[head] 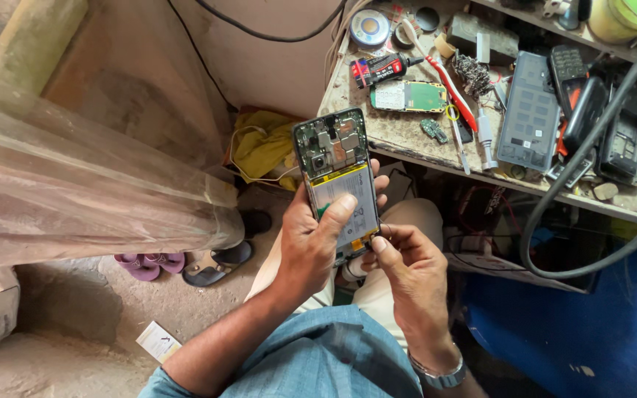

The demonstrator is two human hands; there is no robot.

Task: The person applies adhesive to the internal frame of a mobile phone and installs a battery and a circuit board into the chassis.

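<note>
Phone [337, 180], back cover off, battery and circuit board bared, gripped by left hand [311, 243]; right hand [407, 269] pinches its lower edge.

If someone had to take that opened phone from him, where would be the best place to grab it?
Probably the top half of the opened phone, pinched across its long side edges from above. That end sticks out free, while the left hand wraps the lower half and the right hand works at the bottom corner.
</note>
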